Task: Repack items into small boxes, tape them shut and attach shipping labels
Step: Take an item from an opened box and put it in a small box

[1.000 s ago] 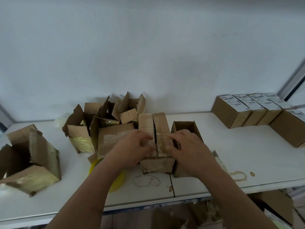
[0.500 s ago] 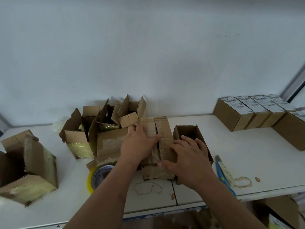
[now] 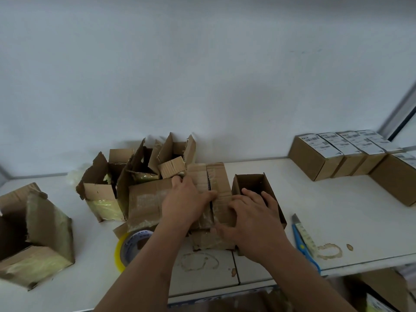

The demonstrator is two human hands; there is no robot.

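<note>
A worn cardboard box with two closed top flaps and old tape stands at the middle of the white table. My left hand lies flat on its left flap, fingers straight. My right hand presses its right flap and front edge, fingers spread. Just right of it stands a small open brown box, partly hidden by my right hand. A tape roll with a yellow rim lies under my left forearm. A blue box cutter lies to the right.
Several torn open boxes crowd the left middle, and a larger torn box lies at the far left. Several sealed, labelled boxes line the back right. More cardboard sits below the table edge. Brown stains mark the tabletop.
Both hands have slid along the box's top flaps, the left one now flat further back. The view has shifted, uncovering the tape roll and the box cutter.
</note>
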